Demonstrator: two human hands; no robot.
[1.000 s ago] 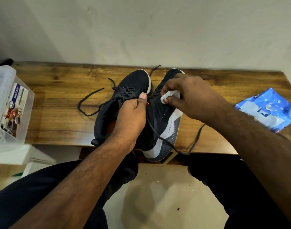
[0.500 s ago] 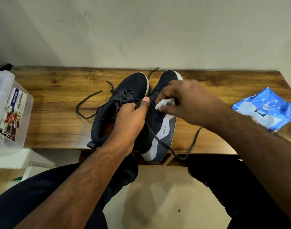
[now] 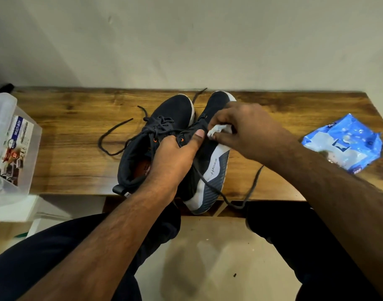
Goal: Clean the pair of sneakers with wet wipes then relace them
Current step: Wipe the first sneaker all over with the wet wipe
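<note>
Both dark sneakers sit side by side on the wooden bench [image 3: 73,135], toes twd the wall. L hand [image 3: 175,157] grips the collar edge betw. the left sneaker [image 3: 164,118] and the right sneaker [image 3: 210,170], thumb up, same hold as 0.5 s ago. R hand [image 3: 249,131] pinches a crumpled white wipe [image 3: 217,129] against the right sneaker's upper; vs. earlier the wipe sits a bit nearer the toe, more bunched. Loose laces [image 3: 112,137] trail left and right off the shoes. Blue wipes pack [image 3: 344,144] lies well apart at right, unmoved. Clear plastic box [image 3: 10,148] at left edge.
</note>
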